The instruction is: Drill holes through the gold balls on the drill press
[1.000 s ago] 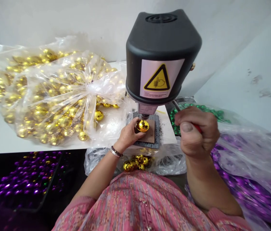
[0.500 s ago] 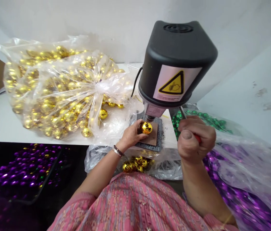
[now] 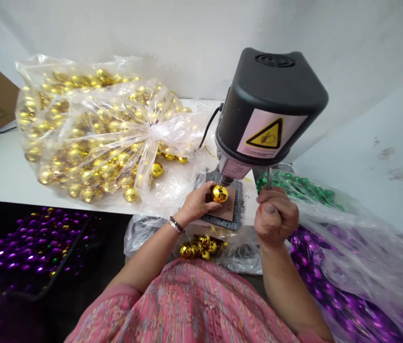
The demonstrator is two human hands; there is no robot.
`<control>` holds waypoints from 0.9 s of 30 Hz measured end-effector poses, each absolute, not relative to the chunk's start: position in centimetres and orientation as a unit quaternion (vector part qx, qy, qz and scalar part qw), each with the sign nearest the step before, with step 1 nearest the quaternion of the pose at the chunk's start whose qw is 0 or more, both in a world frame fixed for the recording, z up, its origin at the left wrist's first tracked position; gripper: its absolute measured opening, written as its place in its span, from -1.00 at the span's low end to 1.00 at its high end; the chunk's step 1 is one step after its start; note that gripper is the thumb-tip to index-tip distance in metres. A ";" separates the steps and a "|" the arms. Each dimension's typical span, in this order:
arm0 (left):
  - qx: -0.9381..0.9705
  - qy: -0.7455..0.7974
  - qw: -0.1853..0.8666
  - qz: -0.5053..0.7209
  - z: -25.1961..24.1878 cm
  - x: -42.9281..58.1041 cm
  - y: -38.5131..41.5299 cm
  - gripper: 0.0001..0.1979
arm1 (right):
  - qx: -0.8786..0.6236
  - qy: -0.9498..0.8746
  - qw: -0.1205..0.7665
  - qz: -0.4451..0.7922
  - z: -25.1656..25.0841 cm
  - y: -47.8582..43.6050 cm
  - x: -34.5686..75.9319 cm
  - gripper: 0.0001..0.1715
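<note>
Between thumb and fingers, my left hand [image 3: 197, 205] grips a shiny gold faceted ball [image 3: 219, 194]. The ball sits under the chuck [image 3: 226, 180] of a black bench drill press [image 3: 276, 95], above a brown pad [image 3: 226, 209] on the press's grey base [image 3: 236, 220]. Whether the drill bit touches the ball I cannot tell. My right hand [image 3: 276, 216] is closed around the press's lever [image 3: 269, 178], to the right of the base. A bit of its red-orange grip shows between the fingers.
A clear bag of gold balls [image 3: 90, 143] covers the table's left part. More gold balls [image 3: 203, 247] lie in plastic by my lap. Purple balls [image 3: 37, 243] fill a dark bin at lower left. Bags of green balls [image 3: 301, 186] and purple balls [image 3: 323, 281] stand at right.
My right hand has moved left with the lever, which now stands nearer upright. My left hand still holds the gold ball under the chuck. The whole view has shifted slightly.
</note>
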State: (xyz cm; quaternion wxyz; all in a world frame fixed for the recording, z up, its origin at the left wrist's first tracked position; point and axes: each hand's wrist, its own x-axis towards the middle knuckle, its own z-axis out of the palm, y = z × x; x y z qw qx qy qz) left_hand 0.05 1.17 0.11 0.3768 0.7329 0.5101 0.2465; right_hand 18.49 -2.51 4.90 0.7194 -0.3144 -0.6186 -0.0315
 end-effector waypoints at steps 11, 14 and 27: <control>0.714 0.497 0.404 0.285 0.7 0.0 0.9 -0.44 | -0.399 -0.529 0.746 0.075 13.9 -1.2 17.8 -0.67; 0.712 0.494 0.418 0.273 0.8 -0.9 0.6 -0.54 | -0.403 -0.521 0.746 0.096 14.4 -1.1 17.5 -0.66; 0.590 0.650 0.087 0.472 3.6 -7.0 -1.2 -0.69 | -0.438 -0.560 0.703 0.026 12.9 -2.2 18.5 -0.65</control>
